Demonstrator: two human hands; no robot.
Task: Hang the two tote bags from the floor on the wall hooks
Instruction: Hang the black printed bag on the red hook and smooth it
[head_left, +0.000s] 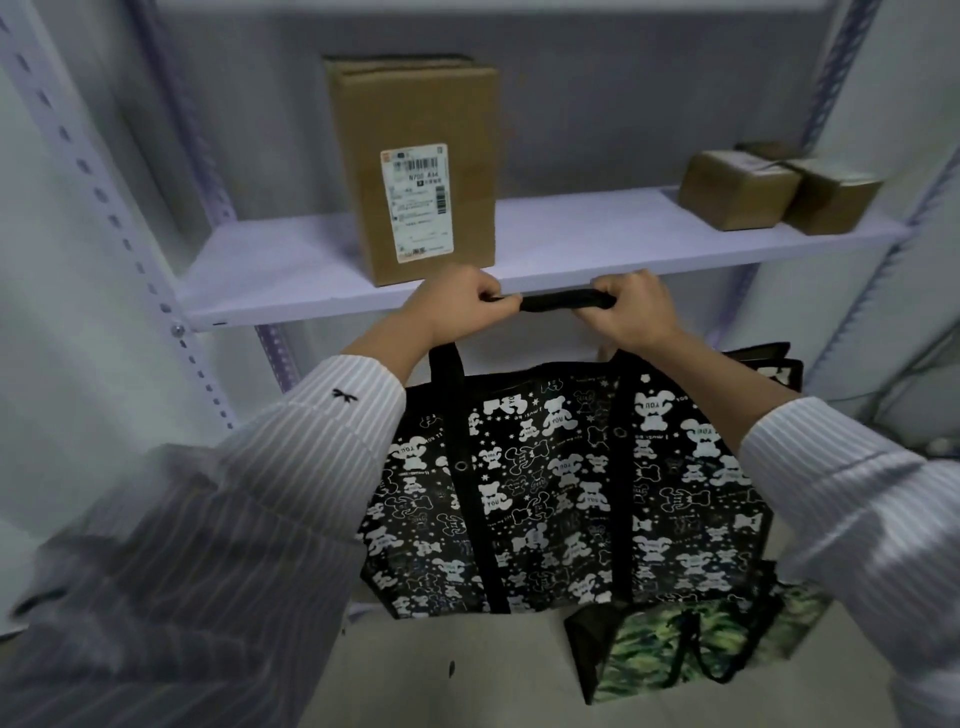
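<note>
A lilac shelf (291, 270) carries a tall box (415, 130) and, at far right, two small boxes (737, 189). At its front edge the left hand (457, 304) and right hand (631, 309) are raised, fingers clenched round the strap (563, 301) of the black tote (561, 493), which hangs below them. The green tote (675, 654) lies on the floor (441, 675), near right.

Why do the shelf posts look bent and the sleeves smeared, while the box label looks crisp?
Head view: the wide-angle lens bows the shelf posts near the edges. Head view: the left sleeve and right sleeve smear toward the bottom corners, while the box label and bear-print tote bag are sharp mid-frame. Head view: light is dim and cool, without glare.
</note>
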